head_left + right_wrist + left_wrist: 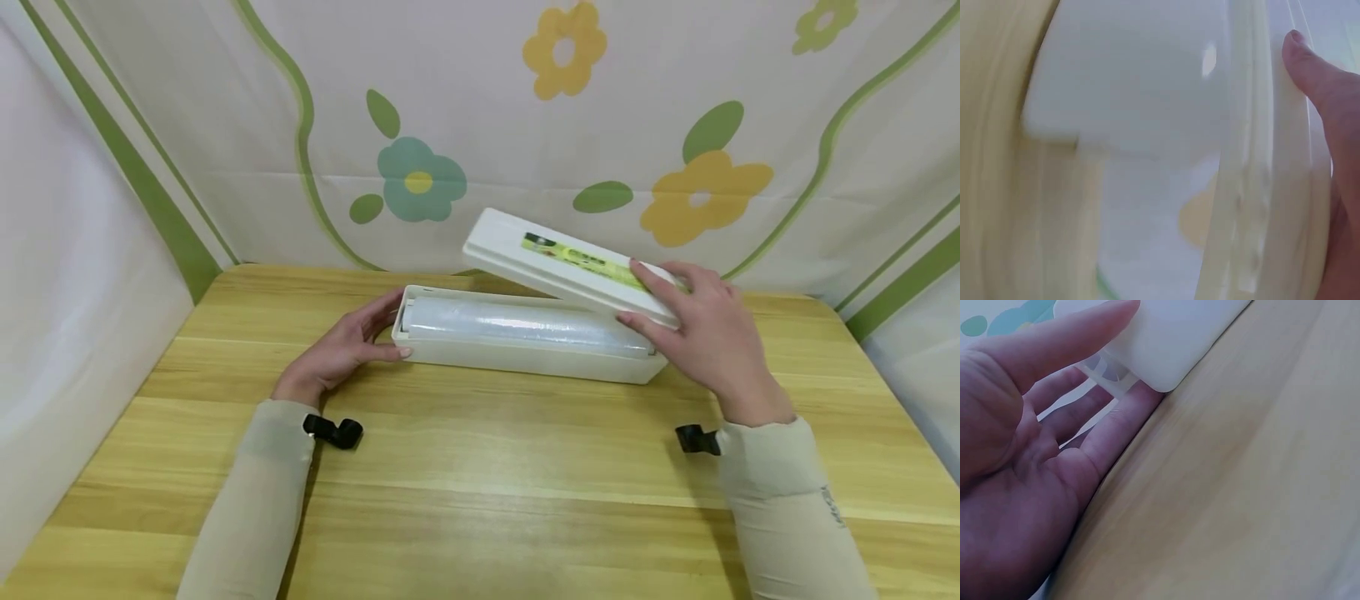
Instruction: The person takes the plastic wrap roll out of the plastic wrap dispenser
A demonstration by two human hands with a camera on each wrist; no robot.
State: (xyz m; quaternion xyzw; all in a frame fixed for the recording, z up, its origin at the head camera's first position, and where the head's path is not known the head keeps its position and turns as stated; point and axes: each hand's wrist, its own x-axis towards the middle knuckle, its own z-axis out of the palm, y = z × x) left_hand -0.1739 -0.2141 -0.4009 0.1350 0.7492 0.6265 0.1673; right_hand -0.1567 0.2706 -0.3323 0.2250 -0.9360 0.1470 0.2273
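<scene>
A long cream-white box (525,360) lies on the table with its top off, and a roll of clear cling film (517,323) rests inside it. My left hand (341,350) grips the box's left end, thumb at the front and fingers round the back; the box corner (1154,356) shows between them in the left wrist view. In my right hand (712,333) is the white lid (502,235), pinched by its right end. The lid slants over the back right of the box, left end raised. A green and yellow label (577,260) marks its top.
The box stands towards the back of the wooden table (487,483). Behind it hangs a pale curtain (495,108) printed with flowers and leaves. A small black clip (335,432) is on the left sleeve, with another clip (697,439) on the right sleeve.
</scene>
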